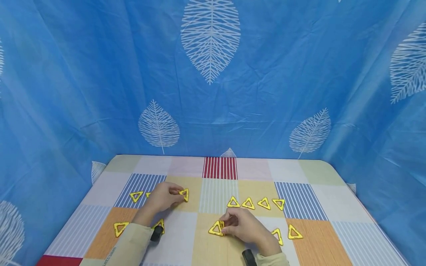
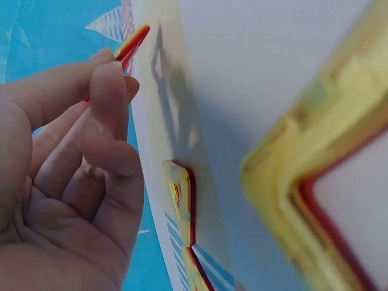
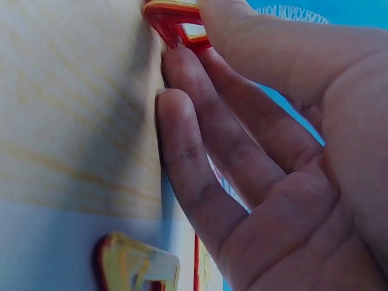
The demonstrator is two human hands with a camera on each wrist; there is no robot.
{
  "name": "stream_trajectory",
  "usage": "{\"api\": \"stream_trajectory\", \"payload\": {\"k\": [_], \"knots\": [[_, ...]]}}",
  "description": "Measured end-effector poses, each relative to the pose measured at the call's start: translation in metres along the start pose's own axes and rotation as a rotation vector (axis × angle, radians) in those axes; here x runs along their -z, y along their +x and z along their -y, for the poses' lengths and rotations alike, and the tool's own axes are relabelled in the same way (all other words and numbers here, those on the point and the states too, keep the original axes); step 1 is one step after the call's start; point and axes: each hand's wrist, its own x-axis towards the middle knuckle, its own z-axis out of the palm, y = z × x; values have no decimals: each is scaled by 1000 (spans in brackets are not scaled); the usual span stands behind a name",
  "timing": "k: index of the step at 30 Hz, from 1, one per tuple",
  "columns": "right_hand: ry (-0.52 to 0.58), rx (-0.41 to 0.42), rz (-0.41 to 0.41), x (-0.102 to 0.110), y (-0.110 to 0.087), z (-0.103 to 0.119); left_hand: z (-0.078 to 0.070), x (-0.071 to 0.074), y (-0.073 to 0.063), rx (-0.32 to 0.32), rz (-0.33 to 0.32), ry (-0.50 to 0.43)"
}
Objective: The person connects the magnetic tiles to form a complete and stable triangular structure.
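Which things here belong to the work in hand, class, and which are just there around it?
Work in hand:
- left hand, pinching a yellow triangle
- right hand, pinching another triangle
- other yellow triangles on the table

Just around it:
- patchwork cover
- blue leaf-print curtain
- black wrist devices

Small lettering (image 1: 110, 256) on the person's left sleeve (image 1: 131, 241), running slantwise, too small to read with certainty

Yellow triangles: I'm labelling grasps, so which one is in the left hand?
The yellow triangle pinched by the left hand, the only one it holds: raised off the cloth, unlike those lying nearby.
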Motion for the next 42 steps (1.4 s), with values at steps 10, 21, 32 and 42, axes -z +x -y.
{"api": "stream_trajectory", "payload": {"k": [10,21,32,42], "knots": [[0,-3,5,0,0,1,-2,-5,0,25,9,-136],[-6,-18,-1,1,-1,2,-14,-9,-7,-112,113,-144],[10,-70,-18,-2,0,3,-26,-19,-20,-329,230,-126],[9,-73,-19,-2,0,2,-29,-46,-30,-353,339,-164]]}}
